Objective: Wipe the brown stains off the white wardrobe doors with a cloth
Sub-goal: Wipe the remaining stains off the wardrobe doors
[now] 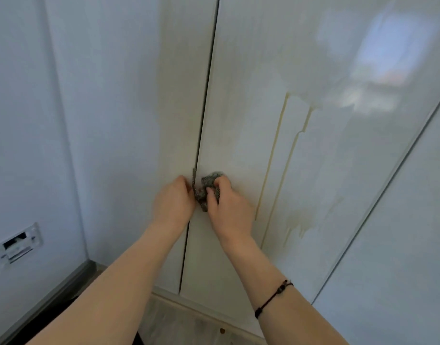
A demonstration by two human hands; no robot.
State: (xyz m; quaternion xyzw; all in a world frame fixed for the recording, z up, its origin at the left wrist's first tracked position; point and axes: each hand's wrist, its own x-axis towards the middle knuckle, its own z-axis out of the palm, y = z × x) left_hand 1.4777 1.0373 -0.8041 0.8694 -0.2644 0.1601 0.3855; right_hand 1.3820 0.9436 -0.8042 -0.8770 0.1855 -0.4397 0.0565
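The cloth (206, 194) is a small grey, speckled rag, bunched up and pressed against the dark seam where the two glossy white doors meet; the left hand (175, 202) pinches one hanging end and the right hand (228, 210) grips the wad. The left door (181, 108) looks only faintly yellowed near the seam. The right door (246, 95) carries thin tan drip stains (273, 155) running down it to the right of the cloth, with paler runs lower down.
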